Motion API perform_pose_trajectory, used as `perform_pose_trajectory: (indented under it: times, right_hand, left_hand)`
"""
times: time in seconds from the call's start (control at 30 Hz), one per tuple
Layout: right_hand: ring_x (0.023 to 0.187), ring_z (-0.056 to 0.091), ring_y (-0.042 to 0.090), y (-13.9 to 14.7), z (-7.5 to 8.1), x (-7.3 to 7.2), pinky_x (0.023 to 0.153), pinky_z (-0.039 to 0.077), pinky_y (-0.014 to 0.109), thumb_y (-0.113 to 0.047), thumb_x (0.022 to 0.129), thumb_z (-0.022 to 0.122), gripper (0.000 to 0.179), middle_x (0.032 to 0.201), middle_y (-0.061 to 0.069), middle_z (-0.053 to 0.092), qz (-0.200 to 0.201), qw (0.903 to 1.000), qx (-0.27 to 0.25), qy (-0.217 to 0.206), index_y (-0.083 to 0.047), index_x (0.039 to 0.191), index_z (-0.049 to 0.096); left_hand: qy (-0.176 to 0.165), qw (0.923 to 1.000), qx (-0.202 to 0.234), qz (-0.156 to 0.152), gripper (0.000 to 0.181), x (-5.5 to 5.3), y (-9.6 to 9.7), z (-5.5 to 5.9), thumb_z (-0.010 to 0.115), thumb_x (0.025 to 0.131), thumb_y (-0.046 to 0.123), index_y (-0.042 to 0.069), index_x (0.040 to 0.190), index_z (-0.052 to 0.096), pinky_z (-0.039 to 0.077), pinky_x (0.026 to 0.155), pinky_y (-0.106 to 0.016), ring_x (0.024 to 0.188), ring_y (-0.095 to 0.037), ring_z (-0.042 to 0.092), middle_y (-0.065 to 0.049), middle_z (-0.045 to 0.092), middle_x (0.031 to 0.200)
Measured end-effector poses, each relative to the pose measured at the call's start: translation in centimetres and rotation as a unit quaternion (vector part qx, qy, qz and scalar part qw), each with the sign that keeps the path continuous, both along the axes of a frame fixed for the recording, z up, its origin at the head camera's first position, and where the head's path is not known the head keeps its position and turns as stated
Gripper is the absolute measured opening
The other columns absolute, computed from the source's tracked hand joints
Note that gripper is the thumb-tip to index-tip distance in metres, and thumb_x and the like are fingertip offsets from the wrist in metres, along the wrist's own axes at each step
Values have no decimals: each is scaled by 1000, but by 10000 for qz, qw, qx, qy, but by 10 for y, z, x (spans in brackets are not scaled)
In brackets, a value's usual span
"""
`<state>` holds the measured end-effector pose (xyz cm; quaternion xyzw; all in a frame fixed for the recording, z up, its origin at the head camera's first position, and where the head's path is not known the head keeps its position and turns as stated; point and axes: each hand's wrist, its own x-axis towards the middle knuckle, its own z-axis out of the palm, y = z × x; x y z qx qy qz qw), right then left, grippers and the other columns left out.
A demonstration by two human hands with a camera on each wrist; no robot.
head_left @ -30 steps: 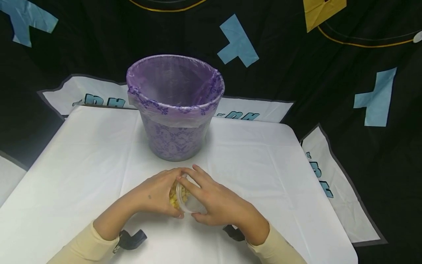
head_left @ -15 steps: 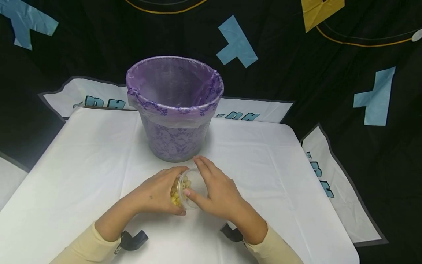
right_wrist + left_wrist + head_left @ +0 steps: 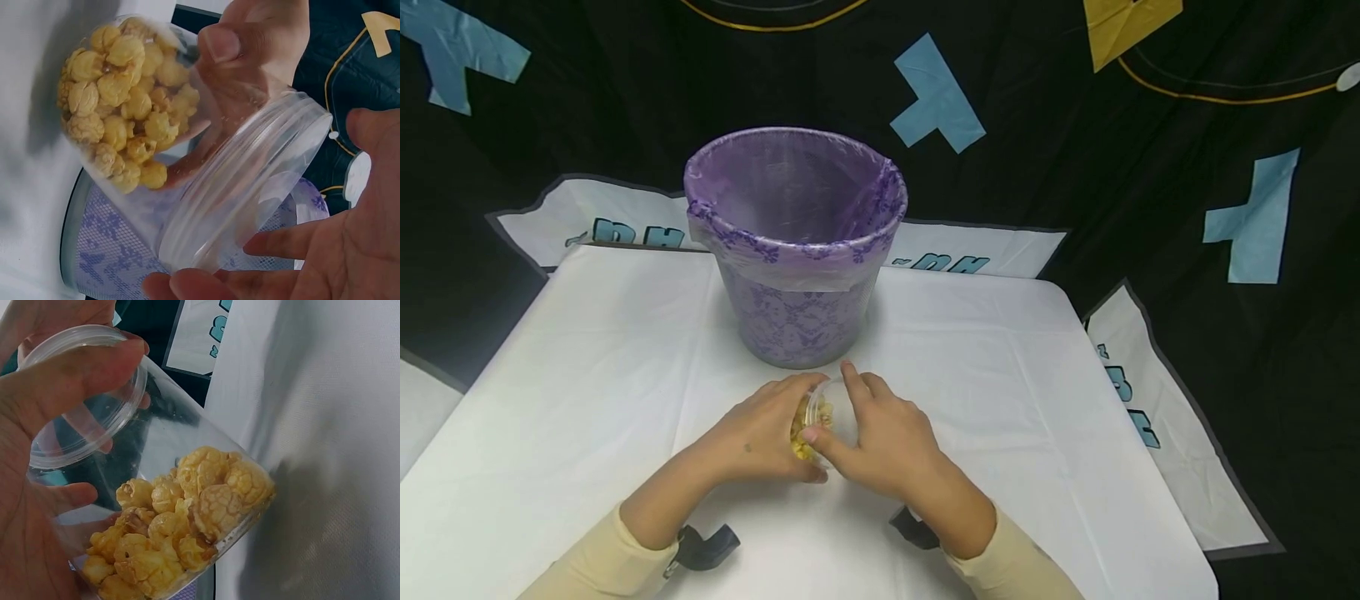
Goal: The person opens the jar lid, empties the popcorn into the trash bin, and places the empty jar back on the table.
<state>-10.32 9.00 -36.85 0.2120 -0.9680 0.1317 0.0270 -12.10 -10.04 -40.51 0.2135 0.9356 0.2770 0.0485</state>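
A clear plastic jar (image 3: pixel 182 415) lies tilted between the two hands, with caramel popcorn (image 3: pixel 128 103) gathered toward its base. My left hand (image 3: pixel 767 433) grips the jar round its side, its thumb across the lid end in the left wrist view. At the jar's mouth sits a clear ridged lid (image 3: pixel 250 165). My right hand (image 3: pixel 895 446) is spread about this lid, fingers mostly straight. In the right wrist view the right thumb stands a little apart from the lid, while the fingertips are at its lower edge.
A purple patterned bin (image 3: pixel 797 321) with a clear bag liner stands just beyond the hands on the white-covered table (image 3: pixel 992 375). Black cloth (image 3: pixel 1037 142) with blue and yellow shapes hangs behind. Dark straps (image 3: pixel 706 548) show at the wrists.
The right fingers, earlier reaching across the lid's rim, have swung to its far side, and the thumb has moved up and left over the lid. The left hand keeps its grip.
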Motion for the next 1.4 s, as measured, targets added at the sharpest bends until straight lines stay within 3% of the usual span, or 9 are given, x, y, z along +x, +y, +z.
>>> perform_pose_trajectory:
  times: [0.3,0.47,0.67,0.83,0.97,1.03,1.13,1.3,1.4]
  right_hand:
    - [100,57,25,-1,-2,-1,74,52,40,-75,77,34,90,126,10,50,338,9992,-88,216,-15,143,25]
    - [110,50,24,2,-2,0,71,53,42,-67,77,44,86,139,3,35,758,9968,-142,191,-24,146,14]
    - [130,29,24,7,-2,-1,85,49,44,-57,76,55,91,149,1,17,1362,9900,-266,270,-25,146,7]
    - [134,19,20,11,-1,-3,93,45,37,-48,72,63,95,150,1,11,1972,9789,-220,481,-20,146,11]
    - [136,15,24,12,0,-4,96,42,38,-41,69,66,97,150,-1,7,2203,9738,-186,527,-20,146,11]
    - [136,13,28,11,-1,-3,96,41,42,-46,70,65,98,151,-2,5,2125,9760,-215,431,-21,146,8]
    - [136,14,31,9,-2,-2,94,41,48,-62,73,56,99,152,-2,3,1632,9855,-342,314,-23,146,3]
    - [121,44,25,6,-2,-4,82,51,43,-74,76,36,94,147,4,23,473,9965,-490,480,-19,146,8]
    - [108,55,26,4,-2,-6,68,54,41,-75,78,29,91,140,7,37,97,9985,-321,426,-17,146,11]
  left_hand:
    - [145,9999,-7,-61,117,0,0,0,73,39,74,24,136,32,42,94,-40,116,-16,44,11,42,133]
    - [126,9999,19,-48,115,1,-2,0,73,43,72,25,139,28,42,94,-44,120,-19,41,10,39,137]
    - [157,9997,141,-124,119,1,-3,0,69,43,76,26,141,24,41,95,-47,123,-20,39,10,35,140]
    - [200,9994,192,-186,120,1,-4,0,76,41,69,20,140,29,39,97,-44,122,-19,40,6,39,138]
    - [218,9993,184,-223,119,2,-5,0,77,41,67,18,139,30,38,99,-45,123,-20,40,4,39,138]
    - [206,9995,147,-205,120,1,-5,0,75,42,69,19,140,28,38,99,-46,123,-21,39,4,39,139]
    - [194,9997,119,-121,119,0,-4,0,72,43,72,20,140,28,40,96,-47,123,-22,40,5,39,138]
    - [180,9997,128,65,115,-1,-1,0,74,42,70,20,137,33,44,91,-45,117,-20,44,5,43,133]
    - [159,9997,154,127,116,-2,0,1,77,40,68,21,136,33,44,91,-44,116,-19,44,6,44,132]
